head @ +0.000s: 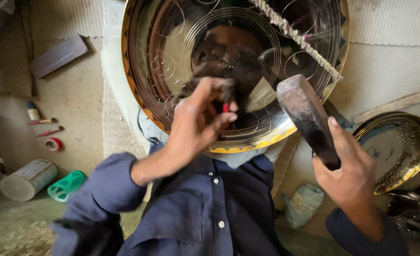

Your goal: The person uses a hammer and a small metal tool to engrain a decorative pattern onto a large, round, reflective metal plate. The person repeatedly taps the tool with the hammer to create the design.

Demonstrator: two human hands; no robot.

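Engraved brass tray worked by hand with punch and mallet.

A large round tray (181, 61), polished and incised with circles and scrolls, with a gold scalloped rim, is propped against the lap of a person in a dark blue shirt (210, 208). A small punch (226, 102) with a red band is pinched in the left hand (198, 123), its tip set on the tray face. A dark wooden mallet (305, 114) is gripped by the right hand (347, 170), head raised just beside the tray's lower edge. A twisted cord (297, 38) lies across the tray. A smaller patterned tray (399, 147) is seen at right. A can (27, 180), green cup (67, 186), tape roll (53, 143) and small tools (46, 125) are noted on the floor at left.
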